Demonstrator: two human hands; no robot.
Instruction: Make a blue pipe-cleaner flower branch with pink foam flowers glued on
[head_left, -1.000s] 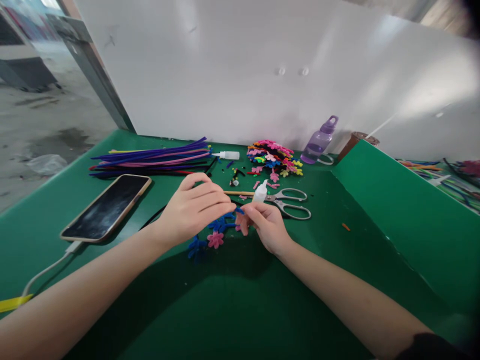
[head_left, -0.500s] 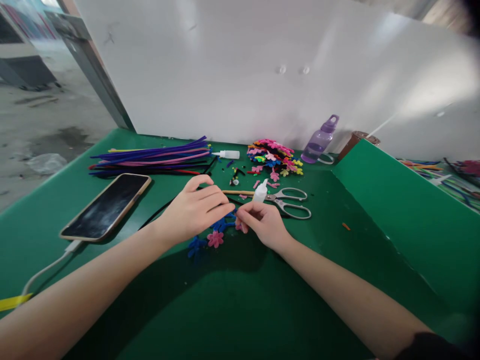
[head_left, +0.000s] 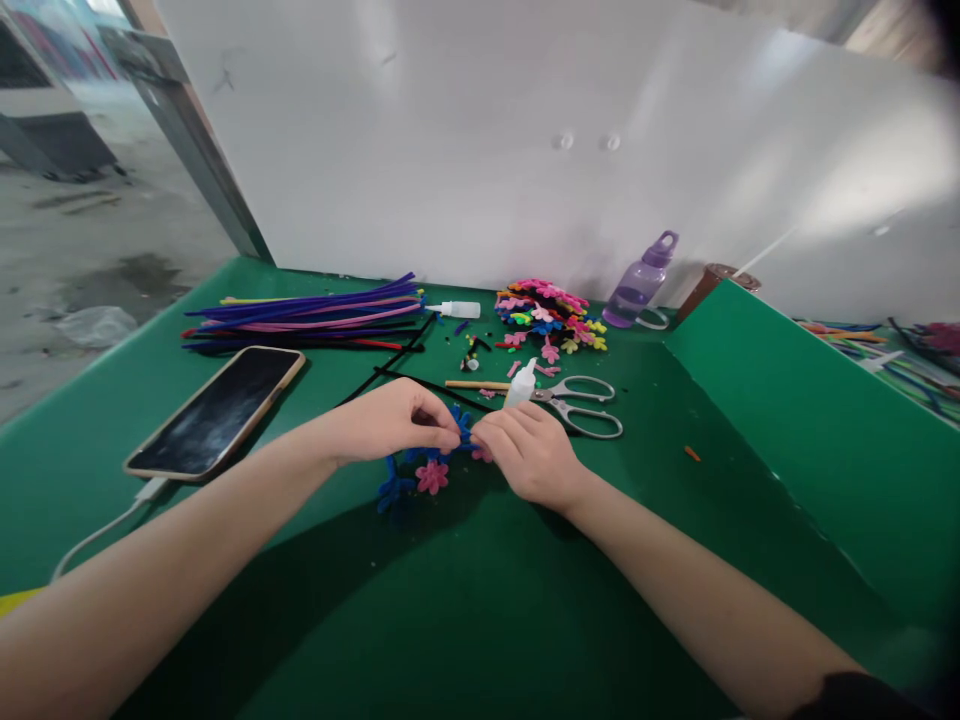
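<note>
My left hand [head_left: 397, 420] is closed in a pinch on a blue pipe-cleaner flower [head_left: 460, 425], thumb and forefinger meeting at its edge. My right hand [head_left: 529, 450] grips the same flower from the other side, its fingers bent and partly hiding it. Below the fingers hang or lie a pink pipe-cleaner flower [head_left: 432, 477] and another blue piece [head_left: 394, 487], which seem joined in one cluster. A bit of pink shows under the right fingertips. Just behind the right hand is a white glue bottle [head_left: 520, 385], and beside it lie scissors [head_left: 581, 405] with grey handles.
At the back lie a bundle of pipe cleaners [head_left: 315, 318], a second glue bottle [head_left: 459, 310], a heap of colourful flowers [head_left: 547, 312] and a purple water bottle [head_left: 641, 285]. A phone [head_left: 217, 412] with a cable rests on the left. A green panel [head_left: 810, 430] rises at the right.
My left hand has turned from palm-down with fingers over the piece to a pinch at its left. My right hand has rolled over, its knuckles now facing up. The blue flower shows more between them.
</note>
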